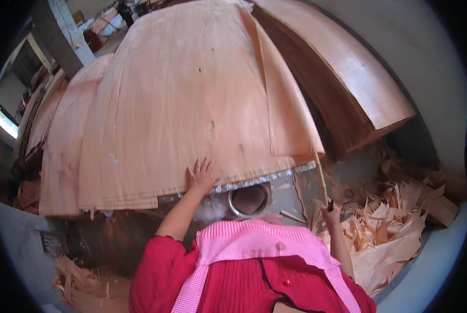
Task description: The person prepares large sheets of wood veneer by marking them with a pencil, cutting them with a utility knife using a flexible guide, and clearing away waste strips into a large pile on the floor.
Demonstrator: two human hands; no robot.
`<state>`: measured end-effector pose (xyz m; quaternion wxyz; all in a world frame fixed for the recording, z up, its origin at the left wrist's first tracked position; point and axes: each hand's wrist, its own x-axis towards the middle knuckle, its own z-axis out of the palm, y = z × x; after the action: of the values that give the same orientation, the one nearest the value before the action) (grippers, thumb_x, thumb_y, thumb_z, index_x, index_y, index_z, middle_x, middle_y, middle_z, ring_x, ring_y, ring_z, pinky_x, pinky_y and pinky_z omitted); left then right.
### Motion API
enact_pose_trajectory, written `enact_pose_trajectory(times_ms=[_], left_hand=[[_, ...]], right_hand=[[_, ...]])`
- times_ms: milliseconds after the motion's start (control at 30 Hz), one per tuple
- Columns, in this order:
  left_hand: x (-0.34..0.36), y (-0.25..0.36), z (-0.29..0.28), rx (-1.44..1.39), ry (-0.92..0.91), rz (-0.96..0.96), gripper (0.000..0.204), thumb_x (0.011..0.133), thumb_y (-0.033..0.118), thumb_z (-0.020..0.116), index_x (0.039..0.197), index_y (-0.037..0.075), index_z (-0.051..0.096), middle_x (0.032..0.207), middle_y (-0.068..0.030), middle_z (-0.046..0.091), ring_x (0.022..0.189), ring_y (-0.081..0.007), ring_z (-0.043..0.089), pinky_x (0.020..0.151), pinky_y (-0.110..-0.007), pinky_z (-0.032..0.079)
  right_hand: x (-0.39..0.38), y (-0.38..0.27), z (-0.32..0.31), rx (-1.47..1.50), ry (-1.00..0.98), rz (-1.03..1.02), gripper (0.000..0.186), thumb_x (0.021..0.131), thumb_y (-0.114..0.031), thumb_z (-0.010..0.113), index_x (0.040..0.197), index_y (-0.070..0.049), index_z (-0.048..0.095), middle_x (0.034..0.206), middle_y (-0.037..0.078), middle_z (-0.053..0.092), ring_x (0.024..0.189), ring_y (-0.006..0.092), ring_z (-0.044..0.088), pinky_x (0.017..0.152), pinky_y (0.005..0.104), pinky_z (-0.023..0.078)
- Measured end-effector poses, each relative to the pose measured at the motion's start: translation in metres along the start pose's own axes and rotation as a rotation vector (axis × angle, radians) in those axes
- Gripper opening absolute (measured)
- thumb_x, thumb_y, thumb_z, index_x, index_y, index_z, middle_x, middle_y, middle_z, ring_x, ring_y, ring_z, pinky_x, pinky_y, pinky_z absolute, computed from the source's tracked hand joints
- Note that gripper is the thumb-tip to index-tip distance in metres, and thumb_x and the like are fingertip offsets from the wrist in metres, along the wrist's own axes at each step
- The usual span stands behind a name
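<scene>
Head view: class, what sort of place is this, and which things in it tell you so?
Probably a wood-veneer workshop: broad, thin wood sheets lie layered before the person, a second stack is at the right, and torn scraps are heaped nearby.

- A thick grey pillar (pixel 61 39) stands at the back left, one face paler than the other
- Along the right runs a plain pale wall (pixel 418 57)
- A bright white strip (pixel 5 122) glows at the far left edge; window or doorway, I can't tell
- Grey floor (pixel 356 169) shows to the right, a heap of torn, pale scraps (pixel 395 219) lying on it
- Past the pillar, far-off clutter (pixel 108 23), too small to name
</scene>
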<state>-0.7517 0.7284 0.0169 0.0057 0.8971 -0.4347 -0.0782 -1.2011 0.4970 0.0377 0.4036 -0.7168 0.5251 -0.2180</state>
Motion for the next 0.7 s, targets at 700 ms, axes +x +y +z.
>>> enact_pose_trajectory(times_ms=[700], left_hand=[[-0.019, -0.004, 0.002, -0.129, 0.033, 0.054, 0.073, 0.078, 0.052, 0.048, 0.137, 0.018, 0.021, 0.144, -0.0011, 0.01, 0.133, -0.0287, 0.003, 0.098, -0.064, 0.005]], right_hand=[[0.023, -0.112, -0.014, 0.248, -0.035, -0.049, 0.035, 0.075, -0.011, 0.062, 0.109, -0.005, 0.058, 0.055, -0.006, 0.043, 0.039, 0.0026, 0.035, 0.036, 0.0187, 0.026]])
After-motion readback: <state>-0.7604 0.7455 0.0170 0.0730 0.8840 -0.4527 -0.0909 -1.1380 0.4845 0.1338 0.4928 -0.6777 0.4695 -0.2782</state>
